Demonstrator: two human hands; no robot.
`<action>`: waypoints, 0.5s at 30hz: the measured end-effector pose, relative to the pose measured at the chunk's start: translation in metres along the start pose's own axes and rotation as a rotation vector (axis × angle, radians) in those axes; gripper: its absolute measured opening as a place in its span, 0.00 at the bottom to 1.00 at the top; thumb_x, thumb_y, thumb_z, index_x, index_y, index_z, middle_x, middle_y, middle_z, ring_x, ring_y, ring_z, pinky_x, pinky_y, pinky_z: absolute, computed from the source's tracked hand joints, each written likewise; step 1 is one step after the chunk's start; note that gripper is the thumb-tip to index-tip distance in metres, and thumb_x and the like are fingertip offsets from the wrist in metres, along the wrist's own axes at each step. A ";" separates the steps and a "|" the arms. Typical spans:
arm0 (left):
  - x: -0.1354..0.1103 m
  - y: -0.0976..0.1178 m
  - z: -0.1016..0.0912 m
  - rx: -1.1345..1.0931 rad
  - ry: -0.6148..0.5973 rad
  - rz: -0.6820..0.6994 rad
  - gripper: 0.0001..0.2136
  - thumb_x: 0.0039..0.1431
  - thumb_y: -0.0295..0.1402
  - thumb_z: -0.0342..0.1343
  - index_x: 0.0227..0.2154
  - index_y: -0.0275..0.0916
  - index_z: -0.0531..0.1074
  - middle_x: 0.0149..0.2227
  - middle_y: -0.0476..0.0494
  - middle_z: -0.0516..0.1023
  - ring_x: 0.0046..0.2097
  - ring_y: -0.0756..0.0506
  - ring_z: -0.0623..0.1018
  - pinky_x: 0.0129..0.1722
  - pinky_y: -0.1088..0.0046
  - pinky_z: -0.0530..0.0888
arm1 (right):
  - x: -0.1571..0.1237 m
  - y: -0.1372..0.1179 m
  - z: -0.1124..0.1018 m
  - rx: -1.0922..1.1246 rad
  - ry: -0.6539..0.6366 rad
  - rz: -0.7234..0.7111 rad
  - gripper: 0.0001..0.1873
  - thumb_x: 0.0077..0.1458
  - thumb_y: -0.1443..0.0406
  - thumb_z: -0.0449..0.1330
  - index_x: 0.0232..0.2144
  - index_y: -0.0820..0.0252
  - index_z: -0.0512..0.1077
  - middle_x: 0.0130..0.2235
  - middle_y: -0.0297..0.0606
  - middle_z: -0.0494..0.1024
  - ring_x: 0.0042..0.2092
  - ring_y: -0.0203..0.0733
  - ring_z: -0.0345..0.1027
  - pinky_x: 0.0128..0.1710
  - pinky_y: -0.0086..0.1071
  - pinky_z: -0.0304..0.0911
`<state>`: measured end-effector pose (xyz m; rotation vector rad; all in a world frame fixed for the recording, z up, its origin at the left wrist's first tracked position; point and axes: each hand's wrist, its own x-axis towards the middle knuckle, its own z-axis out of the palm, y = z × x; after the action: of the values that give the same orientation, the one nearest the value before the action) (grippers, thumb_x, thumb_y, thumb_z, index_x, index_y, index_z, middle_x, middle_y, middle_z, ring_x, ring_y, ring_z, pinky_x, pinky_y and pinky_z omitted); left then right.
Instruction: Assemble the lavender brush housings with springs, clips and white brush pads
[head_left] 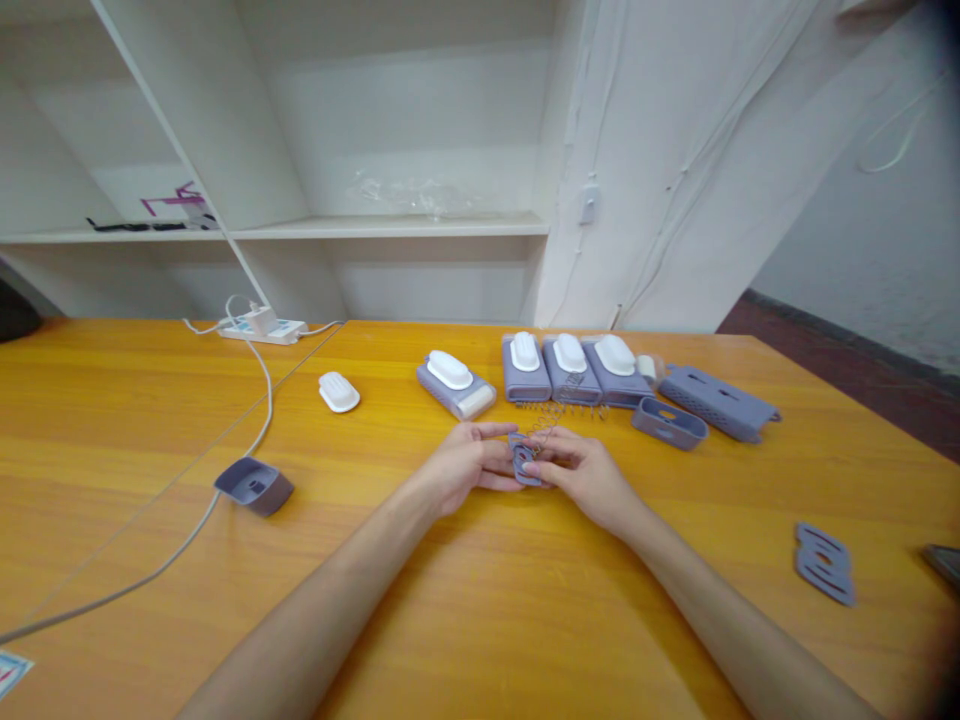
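Note:
Both hands meet over the middle of the orange table [112,420]. My left hand [465,465] and my right hand [581,470] pinch a small flat purple plastic piece [523,462] between their fingertips. A thin wire spring [551,425] rises from that piece toward the far side. Just beyond the hands stand three assembled purple units with white tops [570,368] in a row, and a fourth [455,385] lies angled to their left.
A loose white cap [339,391] and a purple cup-shaped shell [255,486] lie to the left. A white power strip [262,327] and its grey cable [187,530] cross the left side. Purple housings [720,402] and flat purple plates [825,562] lie on the right. White shelves stand behind.

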<state>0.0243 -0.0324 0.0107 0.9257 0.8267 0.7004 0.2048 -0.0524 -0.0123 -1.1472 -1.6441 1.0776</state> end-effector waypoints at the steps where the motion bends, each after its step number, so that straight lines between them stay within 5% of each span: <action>1: 0.000 0.000 0.000 0.000 -0.002 0.000 0.28 0.45 0.28 0.62 0.51 0.32 0.62 0.40 0.33 0.77 0.35 0.43 0.79 0.34 0.68 0.75 | 0.000 0.000 0.000 0.011 0.001 0.004 0.15 0.45 0.60 0.64 0.39 0.55 0.76 0.40 0.39 0.73 0.43 0.44 0.68 0.41 0.36 0.67; 10: 0.001 -0.002 -0.003 -0.004 0.001 0.005 0.30 0.44 0.25 0.62 0.53 0.32 0.61 0.40 0.33 0.77 0.35 0.44 0.79 0.33 0.69 0.76 | 0.000 0.002 0.002 0.071 0.022 0.036 0.16 0.43 0.60 0.65 0.38 0.55 0.77 0.40 0.39 0.73 0.41 0.44 0.69 0.33 0.33 0.69; 15: 0.001 -0.002 -0.002 0.027 -0.010 -0.002 0.30 0.44 0.25 0.61 0.53 0.31 0.61 0.39 0.33 0.78 0.35 0.43 0.79 0.34 0.68 0.76 | 0.001 0.005 0.003 0.024 0.028 -0.004 0.15 0.43 0.63 0.65 0.38 0.56 0.77 0.39 0.40 0.74 0.44 0.45 0.68 0.40 0.36 0.67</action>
<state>0.0232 -0.0315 0.0077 0.9519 0.8295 0.6841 0.2034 -0.0509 -0.0177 -1.1381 -1.6074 1.0705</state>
